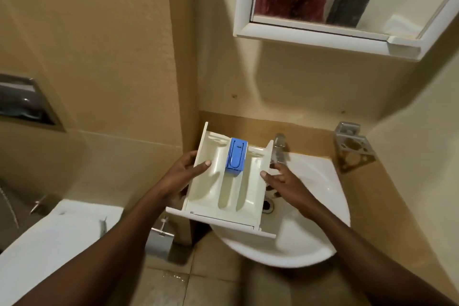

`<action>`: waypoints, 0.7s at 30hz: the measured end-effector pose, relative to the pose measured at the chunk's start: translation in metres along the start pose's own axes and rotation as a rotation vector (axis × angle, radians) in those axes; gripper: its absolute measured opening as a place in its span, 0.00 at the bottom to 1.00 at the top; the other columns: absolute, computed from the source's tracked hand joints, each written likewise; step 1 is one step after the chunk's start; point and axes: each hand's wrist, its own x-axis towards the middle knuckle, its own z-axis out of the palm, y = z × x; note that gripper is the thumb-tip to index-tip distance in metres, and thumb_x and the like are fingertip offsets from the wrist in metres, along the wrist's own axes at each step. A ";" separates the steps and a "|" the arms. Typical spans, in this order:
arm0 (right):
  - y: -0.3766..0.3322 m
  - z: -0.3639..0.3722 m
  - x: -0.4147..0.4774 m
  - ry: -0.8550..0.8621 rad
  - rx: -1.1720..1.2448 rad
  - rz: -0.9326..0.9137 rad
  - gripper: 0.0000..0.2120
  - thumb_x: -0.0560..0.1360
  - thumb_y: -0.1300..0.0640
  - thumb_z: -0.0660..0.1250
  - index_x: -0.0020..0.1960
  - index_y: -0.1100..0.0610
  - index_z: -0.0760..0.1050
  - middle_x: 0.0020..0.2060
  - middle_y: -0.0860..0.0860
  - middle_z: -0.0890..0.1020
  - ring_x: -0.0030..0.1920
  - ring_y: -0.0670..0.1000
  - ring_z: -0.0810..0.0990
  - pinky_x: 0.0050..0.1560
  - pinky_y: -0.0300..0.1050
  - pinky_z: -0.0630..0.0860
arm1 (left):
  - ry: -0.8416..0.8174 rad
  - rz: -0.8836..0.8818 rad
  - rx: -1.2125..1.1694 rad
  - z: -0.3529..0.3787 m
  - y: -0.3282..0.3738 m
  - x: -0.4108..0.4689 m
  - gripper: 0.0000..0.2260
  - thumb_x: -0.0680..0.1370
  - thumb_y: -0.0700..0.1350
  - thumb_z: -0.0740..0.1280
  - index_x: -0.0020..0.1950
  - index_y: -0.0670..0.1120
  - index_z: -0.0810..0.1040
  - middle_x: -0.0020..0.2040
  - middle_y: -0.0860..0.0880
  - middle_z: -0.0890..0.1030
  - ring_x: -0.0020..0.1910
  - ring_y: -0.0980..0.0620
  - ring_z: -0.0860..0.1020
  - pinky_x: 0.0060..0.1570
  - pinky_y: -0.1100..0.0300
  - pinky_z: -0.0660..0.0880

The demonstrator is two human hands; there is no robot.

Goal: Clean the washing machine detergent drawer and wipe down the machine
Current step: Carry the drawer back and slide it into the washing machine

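I hold a white detergent drawer (211,189) over the left side of a white washbasin (310,218). A blue insert (236,156) sits in its middle compartment. My left hand (183,176) grips the drawer's left wall, thumb inside the compartment. My right hand (283,181) is at the drawer's right wall, thumb on the rim and fingers spread toward the tap (279,149). The washing machine is out of view.
A mirror cabinet (323,32) hangs on the wall above the basin. A metal holder (352,149) is fixed at the right corner. A white toilet (49,238) stands at lower left, with a paper holder (159,238) beside it. Tiled floor lies below.
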 end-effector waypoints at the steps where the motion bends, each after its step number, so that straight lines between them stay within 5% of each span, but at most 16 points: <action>1: 0.002 0.009 0.002 -0.092 0.036 0.033 0.34 0.69 0.32 0.65 0.69 0.49 0.67 0.53 0.48 0.83 0.48 0.47 0.84 0.44 0.43 0.81 | 0.001 -0.019 -0.020 -0.008 -0.003 -0.005 0.22 0.73 0.51 0.75 0.65 0.51 0.74 0.58 0.44 0.83 0.55 0.40 0.82 0.56 0.35 0.77; 4: -0.005 0.039 0.004 -0.301 0.161 0.041 0.30 0.73 0.32 0.62 0.65 0.52 0.71 0.52 0.56 0.83 0.43 0.53 0.83 0.38 0.42 0.81 | 0.046 -0.057 -0.100 -0.027 -0.012 -0.031 0.26 0.72 0.51 0.74 0.68 0.48 0.72 0.61 0.40 0.81 0.59 0.35 0.80 0.58 0.34 0.75; 8: -0.012 0.079 -0.008 -0.379 0.158 -0.013 0.29 0.73 0.28 0.55 0.68 0.42 0.68 0.58 0.38 0.77 0.54 0.44 0.77 0.49 0.42 0.75 | 0.113 -0.086 -0.172 -0.043 -0.028 -0.076 0.25 0.75 0.52 0.72 0.69 0.47 0.72 0.63 0.38 0.79 0.61 0.34 0.78 0.58 0.35 0.75; 13: -0.008 0.130 -0.027 -0.394 0.107 -0.076 0.45 0.62 0.18 0.55 0.68 0.45 0.72 0.63 0.43 0.78 0.64 0.47 0.75 0.68 0.53 0.69 | 0.295 -0.109 -0.178 -0.056 -0.042 -0.150 0.22 0.75 0.56 0.68 0.67 0.48 0.74 0.60 0.42 0.82 0.55 0.43 0.83 0.50 0.48 0.81; 17: -0.026 0.171 -0.052 -0.431 0.073 -0.135 0.32 0.73 0.28 0.57 0.61 0.52 0.76 0.58 0.43 0.80 0.60 0.47 0.76 0.64 0.45 0.69 | 0.669 -0.065 -0.248 -0.084 -0.063 -0.218 0.30 0.72 0.64 0.67 0.70 0.52 0.70 0.63 0.46 0.78 0.61 0.46 0.78 0.63 0.47 0.73; 21: -0.057 0.220 -0.079 -0.478 0.055 -0.211 0.19 0.79 0.37 0.55 0.58 0.49 0.75 0.51 0.41 0.79 0.55 0.46 0.76 0.54 0.40 0.66 | 0.993 -0.004 -0.377 -0.099 -0.097 -0.301 0.34 0.69 0.70 0.64 0.70 0.55 0.67 0.68 0.48 0.74 0.66 0.46 0.73 0.65 0.43 0.70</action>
